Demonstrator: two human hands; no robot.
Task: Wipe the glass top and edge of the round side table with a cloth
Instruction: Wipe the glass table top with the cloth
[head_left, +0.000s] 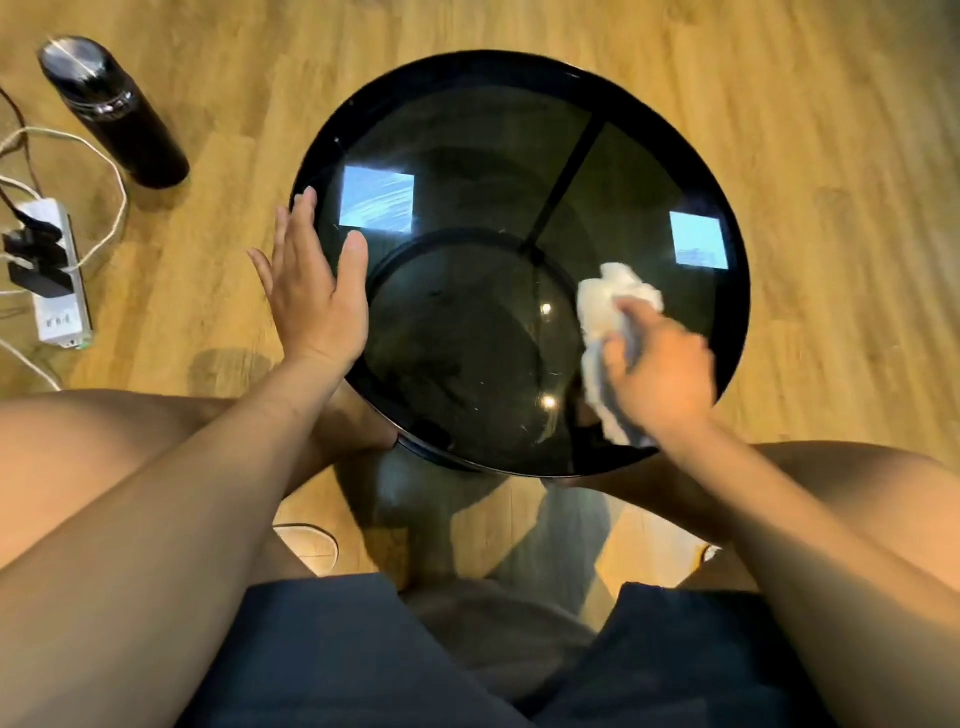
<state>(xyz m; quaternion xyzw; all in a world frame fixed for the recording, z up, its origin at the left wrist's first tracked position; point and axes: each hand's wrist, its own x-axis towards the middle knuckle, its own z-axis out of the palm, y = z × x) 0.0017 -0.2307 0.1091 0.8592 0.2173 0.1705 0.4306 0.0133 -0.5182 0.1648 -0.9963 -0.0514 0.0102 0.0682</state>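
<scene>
The round side table (467, 130) has a dark glass top with a black rim and stands on the wood floor in front of me. A crumpled white cloth (602, 312) lies pressed on the glass at the near right, with my right hand (660, 374) shut on it. My left hand (317, 280) rests flat and open on the table's left rim, fingers spread, thumb on the glass. Two bright square reflections show on the glass.
A black bottle (111, 111) lies on the floor at the far left. A white power strip (57, 280) with plugs and cables sits at the left edge. My knees and dark shorts fill the lower frame, close to the table's near edge.
</scene>
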